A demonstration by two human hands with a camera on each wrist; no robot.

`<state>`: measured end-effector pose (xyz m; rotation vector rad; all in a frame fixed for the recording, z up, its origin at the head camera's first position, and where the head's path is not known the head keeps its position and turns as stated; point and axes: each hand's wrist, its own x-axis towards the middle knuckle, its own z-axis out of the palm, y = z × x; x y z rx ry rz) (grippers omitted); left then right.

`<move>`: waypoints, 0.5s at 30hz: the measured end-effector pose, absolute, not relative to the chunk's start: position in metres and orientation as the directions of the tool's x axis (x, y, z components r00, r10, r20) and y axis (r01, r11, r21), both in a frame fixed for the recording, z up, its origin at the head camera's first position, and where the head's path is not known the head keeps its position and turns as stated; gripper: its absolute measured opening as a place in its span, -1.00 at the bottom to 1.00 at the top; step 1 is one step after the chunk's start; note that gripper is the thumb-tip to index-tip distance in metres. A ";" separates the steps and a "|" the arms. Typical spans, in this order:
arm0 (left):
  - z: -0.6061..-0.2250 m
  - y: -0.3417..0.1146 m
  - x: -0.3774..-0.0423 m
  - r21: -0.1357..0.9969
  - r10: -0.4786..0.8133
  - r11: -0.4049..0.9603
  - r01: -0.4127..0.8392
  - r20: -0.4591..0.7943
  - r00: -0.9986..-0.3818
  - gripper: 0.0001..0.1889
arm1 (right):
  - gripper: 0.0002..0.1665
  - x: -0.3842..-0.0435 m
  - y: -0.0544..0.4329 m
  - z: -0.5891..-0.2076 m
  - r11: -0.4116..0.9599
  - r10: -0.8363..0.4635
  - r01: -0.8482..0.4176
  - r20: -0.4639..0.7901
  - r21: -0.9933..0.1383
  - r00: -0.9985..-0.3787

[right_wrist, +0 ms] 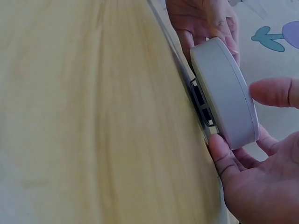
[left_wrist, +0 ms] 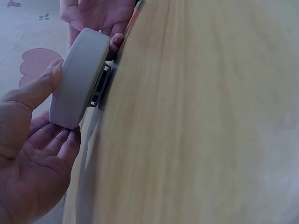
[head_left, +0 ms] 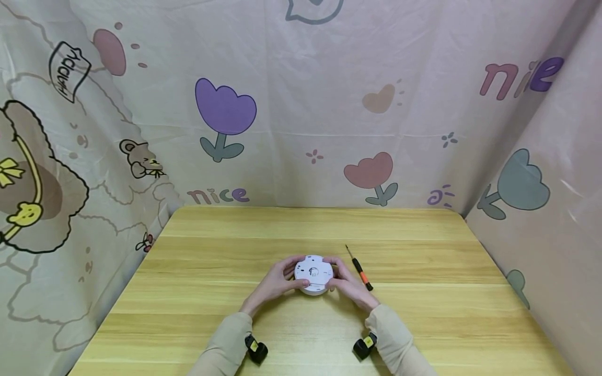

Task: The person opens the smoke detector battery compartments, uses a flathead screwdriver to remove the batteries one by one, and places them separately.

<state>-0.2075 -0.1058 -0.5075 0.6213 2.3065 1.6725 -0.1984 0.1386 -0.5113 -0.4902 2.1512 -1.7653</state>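
Note:
A round white smoke detector is between both hands near the middle of the table, its flat back facing up. My left hand grips its left side, thumb on the near rim and fingers under and behind it. On the opposite side my right hand holds the rim in a similar way. Both wrist views show the detector's smooth side wall and a dark slotted part sticking out underneath, close to the tabletop. What the slotted part looks like from below is hidden.
A small screwdriver with a black and orange handle lies just right of my right hand, its tip pointing away. The wooden table ends at a printed curtain behind and at both sides.

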 end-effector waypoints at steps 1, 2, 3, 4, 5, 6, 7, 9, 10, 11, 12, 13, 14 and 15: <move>-0.508 -0.106 -0.208 0.945 0.462 0.258 0.203 0.064 -0.884 -0.22 | -0.17 -0.198 0.138 -0.511 0.177 -0.454 -0.058 -0.029 -0.982 -0.890; -0.508 -0.106 -0.208 0.947 0.462 0.255 0.198 0.061 -0.885 -0.22 | -0.17 -0.198 0.138 -0.511 0.179 -0.454 -0.053 -0.034 -0.982 -0.891; -0.508 -0.106 -0.208 0.947 0.463 0.252 0.199 0.063 -0.884 -0.23 | -0.17 -0.198 0.138 -0.511 0.176 -0.455 -0.051 -0.036 -0.983 -0.890; -0.508 -0.106 -0.208 0.949 0.463 0.248 0.197 0.062 -0.884 -0.23 | -0.17 -0.198 0.137 -0.511 0.176 -0.455 -0.049 -0.038 -0.983 -0.890; -0.508 -0.106 -0.208 0.950 0.463 0.245 0.195 0.062 -0.884 -0.24 | -0.17 -0.198 0.137 -0.511 0.178 -0.453 -0.046 -0.041 -0.983 -0.891; -0.508 -0.106 -0.208 0.951 0.463 0.242 0.193 0.062 -0.884 -0.24 | -0.17 -0.198 0.137 -0.512 0.178 -0.451 -0.041 -0.045 -0.983 -0.891; -0.508 -0.106 -0.208 0.951 0.462 0.241 0.192 0.061 -0.885 -0.24 | -0.17 -0.197 0.136 -0.512 0.177 -0.450 -0.036 -0.049 -0.984 -0.892; -0.508 -0.106 -0.208 0.952 0.459 0.240 0.188 0.060 -0.886 -0.24 | -0.17 -0.197 0.136 -0.512 0.171 -0.447 -0.026 -0.054 -0.985 -0.893; -0.508 -0.106 -0.208 0.953 0.457 0.239 0.186 0.058 -0.887 -0.24 | -0.17 -0.197 0.135 -0.512 0.171 -0.445 -0.022 -0.057 -0.985 -0.894; -0.509 -0.105 -0.208 0.953 0.456 0.239 0.185 0.058 -0.888 -0.24 | -0.16 -0.197 0.135 -0.512 0.170 -0.443 -0.018 -0.060 -0.985 -0.895; -0.509 -0.105 -0.208 0.954 0.455 0.238 0.183 0.057 -0.889 -0.24 | -0.16 -0.197 0.135 -0.512 0.169 -0.440 -0.016 -0.061 -0.985 -0.896; -0.509 -0.105 -0.207 0.954 0.454 0.237 0.183 0.058 -0.889 -0.24 | -0.15 -0.196 0.135 -0.512 0.169 -0.438 -0.016 -0.060 -0.985 -0.897; -0.509 -0.105 -0.207 0.954 0.453 0.236 0.182 0.058 -0.890 -0.24 | -0.15 -0.197 0.136 -0.512 0.169 -0.435 -0.015 -0.061 -0.985 -0.898; -0.509 -0.105 -0.207 0.955 0.453 0.235 0.182 0.058 -0.890 -0.24 | -0.15 -0.197 0.136 -0.512 0.170 -0.433 -0.013 -0.063 -0.985 -0.899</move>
